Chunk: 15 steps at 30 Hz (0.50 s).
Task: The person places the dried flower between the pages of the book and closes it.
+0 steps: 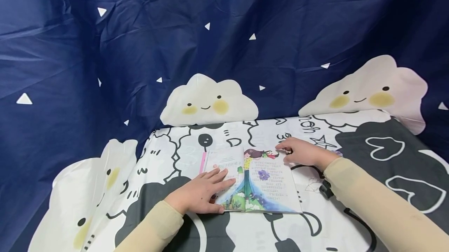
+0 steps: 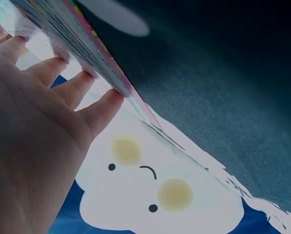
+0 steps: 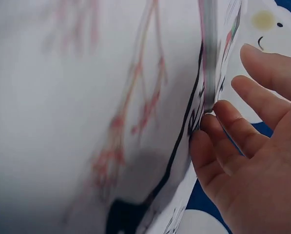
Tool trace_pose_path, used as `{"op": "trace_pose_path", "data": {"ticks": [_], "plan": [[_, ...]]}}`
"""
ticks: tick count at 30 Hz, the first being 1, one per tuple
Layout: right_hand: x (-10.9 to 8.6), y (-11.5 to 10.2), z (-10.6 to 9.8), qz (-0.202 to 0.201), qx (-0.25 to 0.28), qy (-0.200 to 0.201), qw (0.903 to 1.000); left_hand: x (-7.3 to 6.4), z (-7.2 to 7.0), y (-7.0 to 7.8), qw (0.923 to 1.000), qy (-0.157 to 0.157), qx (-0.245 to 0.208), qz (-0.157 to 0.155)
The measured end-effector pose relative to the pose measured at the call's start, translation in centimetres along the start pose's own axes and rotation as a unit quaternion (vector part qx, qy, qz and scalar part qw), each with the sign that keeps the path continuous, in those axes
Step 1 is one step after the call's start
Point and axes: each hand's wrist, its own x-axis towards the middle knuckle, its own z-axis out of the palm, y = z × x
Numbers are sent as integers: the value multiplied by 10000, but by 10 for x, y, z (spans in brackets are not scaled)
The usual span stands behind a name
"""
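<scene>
An open picture book lies on the patterned cloth, with printed text and coloured drawings on both pages. Across the lower part of the left page rests my left hand, its fingers spread. In the left wrist view the fingertips of the left hand touch the page, beside the book's page edges. My right hand is at the upper right corner of the right page, fingers loosely bent. The right wrist view has the right hand close by the book's edge, with nothing visibly pinched.
A black-and-white patterned cloth covers the surface under the book. Cloud-shaped cushions stand along the back and left side. A dark blue curtain with white triangles hangs behind. Under the right forearm is a small black object.
</scene>
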Motion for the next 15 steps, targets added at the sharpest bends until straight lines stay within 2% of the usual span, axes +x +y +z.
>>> {"op": "trace_pose_path", "data": {"ticks": [5,15], "plan": [[4,11,-3,248,238,28,9994,-1,0,0,10000,21,-15,36],[16,18,-3,388,-7,99,9992,-1,0,-1,9999,68,-92,53]]}}
